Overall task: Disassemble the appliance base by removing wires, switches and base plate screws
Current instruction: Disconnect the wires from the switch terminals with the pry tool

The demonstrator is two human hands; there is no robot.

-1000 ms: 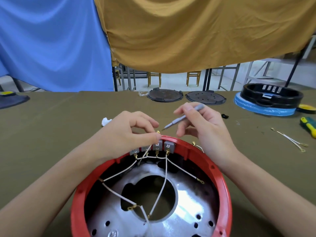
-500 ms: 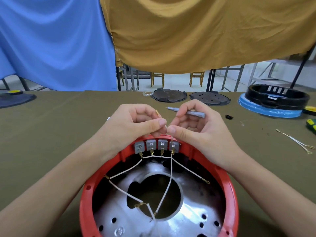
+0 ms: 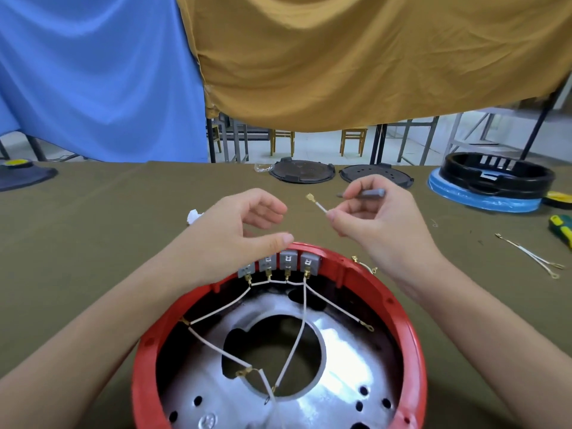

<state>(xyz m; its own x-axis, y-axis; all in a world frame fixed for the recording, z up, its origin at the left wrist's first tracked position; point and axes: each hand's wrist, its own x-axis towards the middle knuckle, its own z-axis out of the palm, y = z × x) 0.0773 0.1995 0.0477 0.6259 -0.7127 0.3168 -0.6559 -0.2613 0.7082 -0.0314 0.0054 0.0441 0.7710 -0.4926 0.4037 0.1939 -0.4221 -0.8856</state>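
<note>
The red appliance base (image 3: 402,314) lies open in front of me, its silver plate (image 3: 346,366) inside. Several grey switches (image 3: 278,263) sit at its far rim with white wires (image 3: 297,335) running from them across the plate. My left hand (image 3: 235,233) hovers over the switches, fingers loosely curled, thumb tip by the rim, holding nothing. My right hand (image 3: 374,224) is raised above the table. It pinches a short white wire with a brass terminal (image 3: 315,204) and also holds a grey screwdriver (image 3: 365,193) between its fingers.
On the olive table are two dark round plates (image 3: 301,171) at the back, a black ring on a blue base (image 3: 495,181) at right, a green-yellow tool (image 3: 561,229), loose wires (image 3: 529,258) and a white scrap (image 3: 195,216). Blue and mustard cloths hang behind.
My hands were together at the switches half a second ago. Now the right hand has lifted away to the right with a freed short wire, and the left hand has let go and loosened.
</note>
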